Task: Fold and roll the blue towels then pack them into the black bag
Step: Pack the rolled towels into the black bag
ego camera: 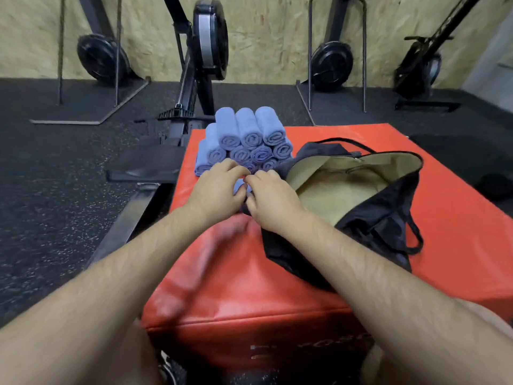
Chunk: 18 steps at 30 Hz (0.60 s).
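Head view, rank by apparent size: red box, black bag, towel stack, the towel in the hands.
1. red box
2. black bag
3. towel stack
4. rolled towel, gripped by left hand and right hand; mostly covered, so its full size is unclear.

Black bag (388, 218) mouth open at right; towel stack (249, 134) blocks ahead.

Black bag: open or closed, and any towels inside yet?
Open: the black bag gapes, showing bare tan lining; the rolled blue towels sit stacked beside it.
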Tool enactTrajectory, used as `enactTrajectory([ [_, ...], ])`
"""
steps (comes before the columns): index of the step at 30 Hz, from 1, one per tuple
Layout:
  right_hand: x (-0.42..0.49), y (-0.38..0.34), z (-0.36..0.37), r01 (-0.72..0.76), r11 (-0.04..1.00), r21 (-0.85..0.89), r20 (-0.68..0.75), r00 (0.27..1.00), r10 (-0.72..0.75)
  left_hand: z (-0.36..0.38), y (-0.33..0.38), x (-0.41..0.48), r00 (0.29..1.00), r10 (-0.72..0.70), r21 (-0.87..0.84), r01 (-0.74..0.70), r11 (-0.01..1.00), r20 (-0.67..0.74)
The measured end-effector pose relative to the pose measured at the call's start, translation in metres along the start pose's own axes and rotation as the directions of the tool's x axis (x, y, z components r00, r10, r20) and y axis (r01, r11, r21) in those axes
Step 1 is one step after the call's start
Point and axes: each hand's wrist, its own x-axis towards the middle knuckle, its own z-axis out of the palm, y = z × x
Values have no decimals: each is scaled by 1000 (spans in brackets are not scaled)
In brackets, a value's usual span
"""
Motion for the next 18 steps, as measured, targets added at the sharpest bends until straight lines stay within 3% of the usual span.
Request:
enactTrajectory([
  [3, 27, -3, 22, 51, 998, -42, 96, 994, -46, 15, -31, 2, 999, -23, 14, 22, 1000, 28],
  [10, 77, 4, 59, 17, 988, -155, 305, 952, 32, 49, -73, 43, 950, -84, 147, 41, 988, 302],
  [13, 87, 9, 72, 5, 981, -193, 293, 955, 53, 55, -86, 51, 903, -127, 202, 46, 978, 410],
  [18, 92, 2, 77, -25, 974, -226, 191, 979, 69, 55, -100, 52, 914, -154, 204, 81, 976, 375],
])
